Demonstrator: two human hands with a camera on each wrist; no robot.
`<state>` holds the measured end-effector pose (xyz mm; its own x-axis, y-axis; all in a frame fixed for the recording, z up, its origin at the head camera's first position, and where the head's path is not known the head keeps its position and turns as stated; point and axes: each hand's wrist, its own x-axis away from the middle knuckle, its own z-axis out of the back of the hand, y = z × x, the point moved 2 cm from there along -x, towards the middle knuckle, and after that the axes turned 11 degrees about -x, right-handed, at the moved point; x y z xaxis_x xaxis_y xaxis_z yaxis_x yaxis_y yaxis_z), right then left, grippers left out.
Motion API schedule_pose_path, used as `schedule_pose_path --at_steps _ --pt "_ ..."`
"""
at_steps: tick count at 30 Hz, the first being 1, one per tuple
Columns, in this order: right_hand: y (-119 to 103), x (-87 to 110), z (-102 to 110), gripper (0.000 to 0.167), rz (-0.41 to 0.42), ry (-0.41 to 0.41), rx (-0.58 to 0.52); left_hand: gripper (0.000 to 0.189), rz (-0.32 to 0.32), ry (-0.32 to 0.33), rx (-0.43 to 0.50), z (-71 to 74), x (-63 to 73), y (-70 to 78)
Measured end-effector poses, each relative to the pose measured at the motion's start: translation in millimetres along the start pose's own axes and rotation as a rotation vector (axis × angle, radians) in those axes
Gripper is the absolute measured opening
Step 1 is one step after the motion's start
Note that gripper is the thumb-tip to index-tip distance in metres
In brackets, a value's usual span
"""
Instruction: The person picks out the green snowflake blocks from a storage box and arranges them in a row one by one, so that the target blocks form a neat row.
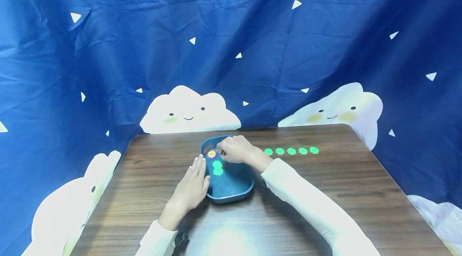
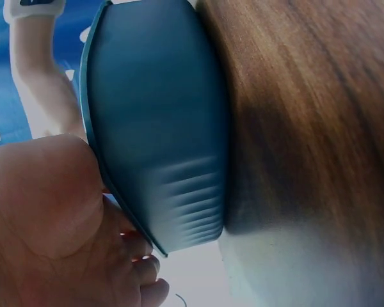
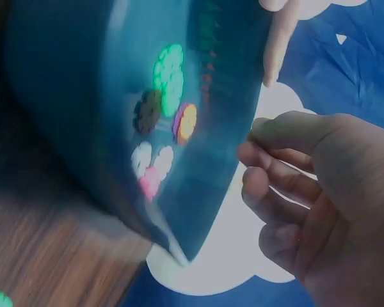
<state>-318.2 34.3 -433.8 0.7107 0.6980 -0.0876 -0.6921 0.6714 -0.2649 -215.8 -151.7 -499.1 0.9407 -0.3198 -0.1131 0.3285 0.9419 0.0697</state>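
A dark teal plastic tray (image 1: 231, 183) holds flower-shaped discs: two bright green discs (image 1: 217, 167), an orange disc (image 1: 211, 154) on a purple one, and, in the right wrist view, a dark brown disc (image 3: 147, 112), white discs (image 3: 164, 163) and a pink disc (image 3: 150, 183). My left hand (image 1: 191, 185) rests along the tray's left rim, fingers extended. In the left wrist view its palm lies against the rim. Over the tray's far end is my right hand (image 1: 236, 149), fingers loosely bent, thumb close to the index fingertip (image 3: 248, 153); no disc shows between them.
Right of the tray, a row of several green discs (image 1: 291, 151) lies on the brown wooden table (image 1: 325, 183). Behind the table hangs a blue cloth (image 1: 267, 47) printed with clouds and white triangles.
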Motion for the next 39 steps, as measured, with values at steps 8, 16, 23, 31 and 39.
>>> schedule_pose_path --at_steps 8,16,23,31,39 --pt "-6 -25.8 -19 0.006 -0.033 -0.123 -0.011 0.064 -0.003 0.000 -0.005 -0.5 -0.7 -0.6" --pt "-10 -40.6 -30 0.009 -0.082 -0.239 -0.023 0.065 0.005 -0.013 -0.005 0.9 -0.7 -0.2" --pt "-12 -42.1 -38 0.012 -0.125 -0.323 0.018 0.063 -0.007 0.004 0.011 1.5 1.1 1.5" --pt "-15 -42.8 -41 0.010 -0.136 -0.351 0.075 0.063 -0.010 0.022 0.031 1.0 2.0 1.8" --pt "-15 -43.4 -41 0.013 -0.126 -0.348 0.129 0.064 0.012 -0.009 0.002 0.6 0.6 1.2"
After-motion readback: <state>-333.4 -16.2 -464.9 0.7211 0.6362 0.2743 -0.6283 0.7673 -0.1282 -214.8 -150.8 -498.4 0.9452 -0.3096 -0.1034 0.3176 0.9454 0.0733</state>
